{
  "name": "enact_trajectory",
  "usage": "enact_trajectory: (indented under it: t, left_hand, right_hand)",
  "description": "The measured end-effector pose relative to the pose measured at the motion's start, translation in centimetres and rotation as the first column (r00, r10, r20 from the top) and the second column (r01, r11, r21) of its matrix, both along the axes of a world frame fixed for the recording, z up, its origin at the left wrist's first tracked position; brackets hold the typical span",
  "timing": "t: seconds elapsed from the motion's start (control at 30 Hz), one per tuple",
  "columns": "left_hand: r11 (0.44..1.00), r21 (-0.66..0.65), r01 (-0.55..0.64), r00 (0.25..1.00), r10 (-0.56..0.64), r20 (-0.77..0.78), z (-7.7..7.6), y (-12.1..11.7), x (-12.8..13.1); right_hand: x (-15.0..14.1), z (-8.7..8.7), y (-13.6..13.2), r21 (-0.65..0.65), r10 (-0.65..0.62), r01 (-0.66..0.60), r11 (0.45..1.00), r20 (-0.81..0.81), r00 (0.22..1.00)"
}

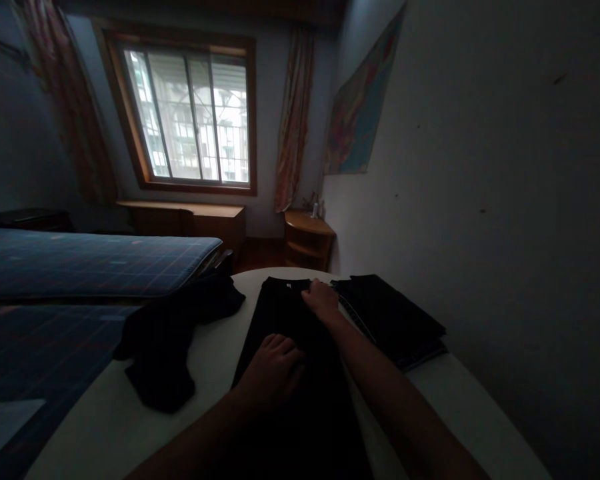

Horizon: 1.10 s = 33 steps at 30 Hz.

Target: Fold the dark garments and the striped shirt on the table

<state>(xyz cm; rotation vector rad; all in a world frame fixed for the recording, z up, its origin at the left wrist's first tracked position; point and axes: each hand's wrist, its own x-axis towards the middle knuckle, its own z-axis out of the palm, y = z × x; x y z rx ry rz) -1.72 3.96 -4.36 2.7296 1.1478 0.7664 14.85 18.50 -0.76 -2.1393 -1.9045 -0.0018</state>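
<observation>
The black garment is lying along the bench, beside a folded pile. The left hand is resting half-curled on it, the right hand bending over its far edge; whether either is gripping, I cannot tell.

- Window, one, sliding panes, brown wooden frame, bars and a pale building beyond
- Curtains, two, patterned, reddish, hanging one on each side of the window
- Poster, one, map-like, multicoloured, on the right-hand wall, which bears a few small dark marks
- Wooden unit, one, low, pale top, below the window
- Corner shelf, one, wooden, rounded front, small items on top, too dim to name
- Mattress, one, blue checked, at left
- Second checked surface, blue, nearer, a pale flat sheet at its corner
- Desk, one, white, curved edge
</observation>
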Motion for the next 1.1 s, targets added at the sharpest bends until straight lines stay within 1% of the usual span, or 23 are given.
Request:
enact_trajectory:
  t: [0.07, 0.13, 0.23, 0.3, 0.4, 0.47, 0.53, 0.7, 0.77, 0.83, 0.93, 1.0, 1.1]
  left_hand:
    - [0.999, -0.004, -0.039, 0.999, 0.040, 0.018, 0.1, 0.0, 0.0]
    - [0.998, -0.012, -0.069, 0.997, 0.069, 0.019, 0.2, 0.0, -0.1]
    - [0.998, -0.031, -0.062, 0.998, 0.062, 0.004, 0.0, 0.1, 0.0]
    - [0.998, -0.045, -0.046, 0.999, 0.046, -0.002, -0.1, 0.1, -0.1]
    - [0.996, -0.070, -0.047, 0.999, 0.047, -0.010, -0.2, 0.1, -0.1]
    - [0.996, -0.080, -0.040, 0.999, 0.039, -0.014, -0.2, 0.1, -0.1]
    - [0.996, -0.079, -0.031, 1.000, 0.031, -0.007, -0.3, 0.1, -0.2]
    - [0.995, -0.093, -0.040, 0.998, 0.045, 0.052, -0.5, 0.3, -0.3]
    - [0.992, -0.122, -0.026, 0.999, 0.031, 0.045, -0.6, 0.5, -0.6]
    - [0.990, -0.144, 0.011, 1.000, -0.009, 0.017, -0.7, 0.8, -0.8]
    - [0.988, -0.138, 0.075, 0.997, -0.077, -0.012, -0.8, 1.1, -1.2]
    - [0.987, -0.131, 0.092, 0.995, -0.095, -0.017, -0.6, 1.2, -1.5]
    - [0.985, -0.142, 0.102, 0.995, -0.104, -0.001, 0.2, 1.5, -2.1]
  right_hand:
    - [-0.1, -0.3, -0.1, 0.014, 0.029, -0.029, 0.999, -0.021, 0.999]
    - [-0.3, -1.0, -0.3, 0.009, 0.062, -0.062, 0.998, -0.038, 0.997]
    - [-0.5, -2.2, -0.7, 0.022, 0.109, -0.108, 0.994, -0.043, 0.993]
    - [-0.6, -2.7, -1.2, 0.045, 0.134, -0.133, 0.990, -0.035, 0.990]
    - [-0.5, -2.9, -1.9, 0.065, 0.126, -0.125, 0.990, -0.020, 0.992]
    - [-0.2, -2.8, -2.2, 0.064, 0.105, -0.104, 0.993, -0.009, 0.994]
    - [0.1, -2.7, -2.4, 0.052, 0.109, -0.109, 0.993, 0.000, 0.994]
    - [0.6, -2.7, -2.4, 0.048, 0.226, -0.225, 0.973, -0.019, 0.974]
    - [0.5, -2.8, -2.6, 0.044, 0.257, -0.255, 0.966, -0.031, 0.966]
    - [0.4, -3.1, -3.0, 0.029, 0.292, -0.291, 0.956, -0.041, 0.956]
    - [0.4, -3.6, -3.7, 0.003, 0.359, -0.359, 0.933, -0.048, 0.932]
    - [0.6, -4.0, -4.2, -0.015, 0.389, -0.390, 0.921, -0.051, 0.920]
    - [1.0, -4.5, -4.7, -0.036, 0.409, -0.411, 0.911, -0.063, 0.911]
